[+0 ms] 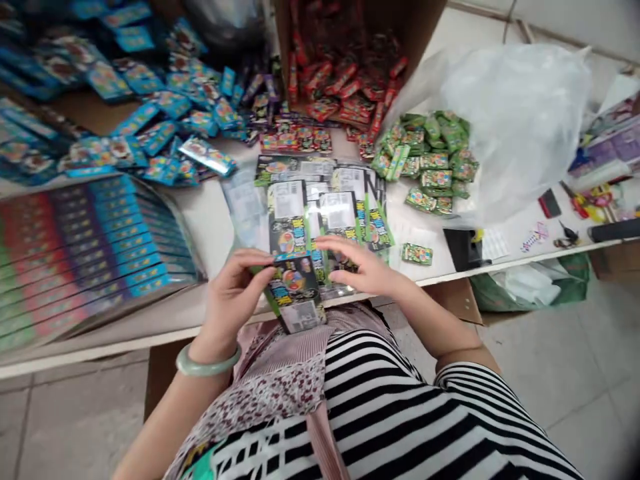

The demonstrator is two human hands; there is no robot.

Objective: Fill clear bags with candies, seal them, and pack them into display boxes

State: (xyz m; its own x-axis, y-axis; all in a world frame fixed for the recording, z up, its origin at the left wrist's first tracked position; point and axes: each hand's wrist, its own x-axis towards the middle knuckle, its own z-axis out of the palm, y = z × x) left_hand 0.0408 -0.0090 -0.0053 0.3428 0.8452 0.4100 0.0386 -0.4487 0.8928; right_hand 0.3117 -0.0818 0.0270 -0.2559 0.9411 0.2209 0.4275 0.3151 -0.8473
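Left hand [235, 293]: fingers closed on a black packet [295, 293] with green edges, held at the near edge of the surface, above the lap.
Right hand [361, 267]: fingers spread loose, tips resting on the fanned packets [320, 200], gripping nothing.
Surface [210, 213]: white and crowded, with a grey tiled floor [550, 373] beside it.
Plastic bag [515, 120]: clear, crumpled, far right.
Striped boxes [90, 247]: flat stack at left, with red, purple, blue and green bands.
Blue packets [150, 127]: loose heap, far left.
Red packets [345, 80]: inside a cardboard box [425, 20].
Green packets [430, 157]: pile against the plastic bag.
Writing: white label panels on the fanned packets, print too blurred to read.
Lone green packet [417, 254]: just right of the right hand.
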